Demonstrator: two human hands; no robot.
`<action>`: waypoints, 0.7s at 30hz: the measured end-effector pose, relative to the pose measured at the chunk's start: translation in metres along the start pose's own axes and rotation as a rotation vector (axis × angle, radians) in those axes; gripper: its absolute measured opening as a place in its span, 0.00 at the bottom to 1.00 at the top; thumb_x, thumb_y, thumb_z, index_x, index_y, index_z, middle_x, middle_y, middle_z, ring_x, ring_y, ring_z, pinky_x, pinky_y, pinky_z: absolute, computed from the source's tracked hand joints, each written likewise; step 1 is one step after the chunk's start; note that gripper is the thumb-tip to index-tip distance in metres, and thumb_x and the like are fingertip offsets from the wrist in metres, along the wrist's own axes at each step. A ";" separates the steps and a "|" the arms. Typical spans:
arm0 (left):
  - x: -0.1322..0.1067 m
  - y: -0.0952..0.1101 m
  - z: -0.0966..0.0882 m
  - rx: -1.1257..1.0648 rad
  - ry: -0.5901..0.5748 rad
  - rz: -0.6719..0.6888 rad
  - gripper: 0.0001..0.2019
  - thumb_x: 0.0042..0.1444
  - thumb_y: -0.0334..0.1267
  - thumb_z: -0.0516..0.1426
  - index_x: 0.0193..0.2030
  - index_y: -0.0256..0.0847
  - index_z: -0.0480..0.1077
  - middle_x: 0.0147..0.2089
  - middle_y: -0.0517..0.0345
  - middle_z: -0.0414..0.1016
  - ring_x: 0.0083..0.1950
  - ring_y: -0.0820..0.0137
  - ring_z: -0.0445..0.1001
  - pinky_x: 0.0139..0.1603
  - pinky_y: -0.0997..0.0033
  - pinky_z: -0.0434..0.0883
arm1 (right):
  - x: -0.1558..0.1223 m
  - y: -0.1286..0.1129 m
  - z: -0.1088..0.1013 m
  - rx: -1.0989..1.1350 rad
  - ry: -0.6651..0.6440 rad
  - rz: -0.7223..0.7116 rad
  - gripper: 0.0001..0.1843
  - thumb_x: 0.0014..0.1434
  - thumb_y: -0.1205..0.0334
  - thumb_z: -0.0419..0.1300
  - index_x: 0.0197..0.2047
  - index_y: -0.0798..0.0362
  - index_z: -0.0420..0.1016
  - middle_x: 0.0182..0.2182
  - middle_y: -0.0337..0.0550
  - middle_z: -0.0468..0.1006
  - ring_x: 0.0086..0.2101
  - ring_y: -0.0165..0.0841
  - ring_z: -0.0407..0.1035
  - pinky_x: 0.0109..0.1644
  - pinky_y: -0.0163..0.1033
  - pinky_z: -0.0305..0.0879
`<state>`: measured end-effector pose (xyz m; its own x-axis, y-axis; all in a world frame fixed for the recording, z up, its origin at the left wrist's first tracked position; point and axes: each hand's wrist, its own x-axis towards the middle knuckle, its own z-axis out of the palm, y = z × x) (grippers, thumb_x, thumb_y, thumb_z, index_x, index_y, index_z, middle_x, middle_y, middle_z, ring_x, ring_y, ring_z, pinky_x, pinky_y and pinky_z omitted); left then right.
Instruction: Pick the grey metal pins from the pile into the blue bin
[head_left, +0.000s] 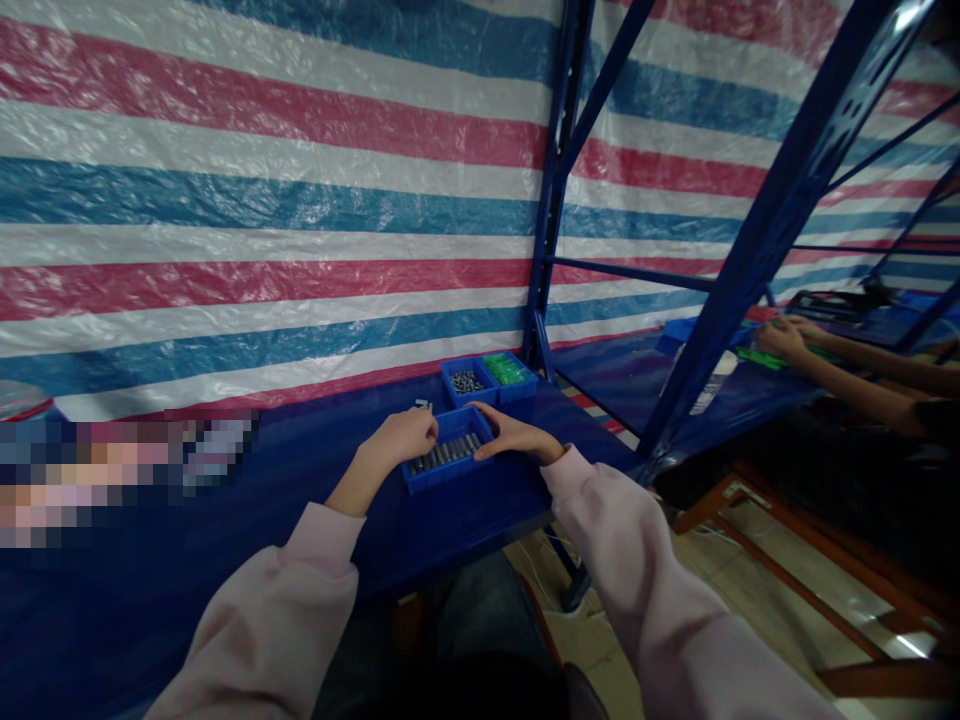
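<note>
A small blue tray [415,480] full of grey metal cylinders stands on the blue table [225,520]. My left hand [401,438] rests at the tray's left rim, fingers curled closed; what they hold, if anything, is hidden. My right hand [510,438] lies against the tray's right rim with the fingers stretched toward its far corner. Both arms wear pale pink sleeves. A few small grey parts [424,405] lie on the table just behind my left hand.
Behind the tray stand a blue bin of dark metal parts [466,381] and a blue bin of green parts [507,370]. A blue rack post [551,190] rises behind them. To the right, another person's hands [787,335] work at a neighbouring table.
</note>
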<state>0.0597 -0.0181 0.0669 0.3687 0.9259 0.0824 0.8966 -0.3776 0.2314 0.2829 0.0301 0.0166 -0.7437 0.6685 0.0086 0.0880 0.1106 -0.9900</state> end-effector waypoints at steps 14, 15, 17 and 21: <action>0.035 -0.079 0.041 -0.332 0.349 -0.085 0.24 0.55 0.43 0.52 0.57 0.36 0.65 0.58 0.48 0.68 0.59 0.61 0.65 0.60 0.61 0.61 | -0.001 -0.002 0.003 0.028 0.002 -0.015 0.56 0.34 0.62 0.73 0.62 0.50 0.49 0.56 0.48 0.61 0.56 0.41 0.57 0.60 0.45 0.54; 0.036 -0.081 0.046 -0.356 0.326 -0.065 0.25 0.54 0.44 0.54 0.58 0.36 0.65 0.60 0.49 0.65 0.61 0.60 0.63 0.62 0.60 0.59 | -0.001 -0.002 0.003 0.020 0.006 -0.014 0.56 0.33 0.62 0.73 0.63 0.50 0.49 0.56 0.48 0.61 0.57 0.42 0.57 0.60 0.45 0.54; 0.037 -0.081 0.053 -0.404 0.274 -0.027 0.27 0.50 0.43 0.57 0.58 0.38 0.65 0.62 0.50 0.63 0.63 0.60 0.60 0.64 0.59 0.57 | -0.002 -0.002 0.002 0.001 0.009 -0.012 0.56 0.33 0.62 0.74 0.63 0.49 0.50 0.57 0.48 0.60 0.57 0.43 0.57 0.60 0.46 0.54; 0.034 -0.077 0.051 -0.485 0.164 0.040 0.26 0.43 0.39 0.61 0.53 0.39 0.70 0.59 0.51 0.65 0.61 0.60 0.64 0.62 0.62 0.61 | -0.002 -0.001 0.001 -0.017 -0.007 -0.015 0.56 0.34 0.61 0.73 0.63 0.48 0.49 0.57 0.47 0.60 0.57 0.42 0.57 0.60 0.46 0.54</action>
<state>0.0156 0.0415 0.0025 0.3227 0.9150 0.2421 0.6511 -0.4002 0.6449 0.2837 0.0280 0.0173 -0.7494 0.6618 0.0222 0.0883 0.1331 -0.9872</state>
